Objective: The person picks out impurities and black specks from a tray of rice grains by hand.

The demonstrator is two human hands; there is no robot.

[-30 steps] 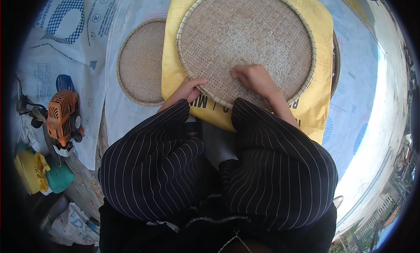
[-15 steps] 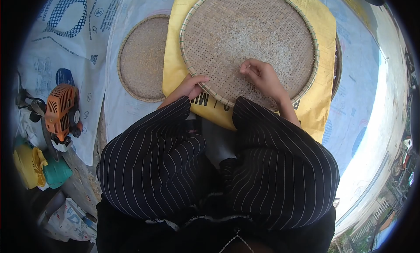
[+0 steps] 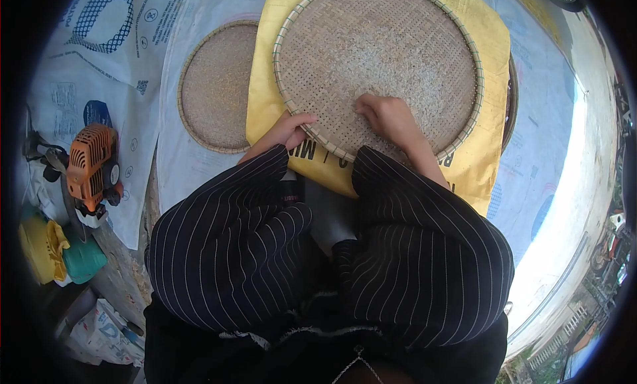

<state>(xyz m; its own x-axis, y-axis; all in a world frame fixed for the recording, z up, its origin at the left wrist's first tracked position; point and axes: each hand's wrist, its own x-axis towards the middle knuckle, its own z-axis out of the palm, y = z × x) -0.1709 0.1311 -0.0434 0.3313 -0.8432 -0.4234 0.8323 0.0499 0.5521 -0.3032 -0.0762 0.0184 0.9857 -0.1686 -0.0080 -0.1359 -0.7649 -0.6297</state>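
A large round woven bamboo tray (image 3: 305, 72) lies before my knees, tilted slightly in view, with pale rice grains (image 3: 398, 59) spread over its middle and right side. My left hand (image 3: 289, 130) grips the tray's near-left rim, thumb on top and fingers underneath. Over the near part of the tray is my right hand (image 3: 388, 118), its fingers curled and pinched together close to the weave. Whatever those fingertips hold, if anything, is too small to make out.
Beneath the tray is a yellow sack (image 3: 265, 65). A smaller bamboo tray (image 3: 206, 112) with yellowish grains sits to the left on pale plastic sheeting (image 3: 169, 171). An orange engine (image 3: 89, 161) and a green bag (image 3: 85, 258) are at far left. Another tray's edge (image 3: 512, 105) shows at right.
My right hand has shifted slightly left across the tray, its fingers now turned down toward the weave. My left hand stays on the rim.
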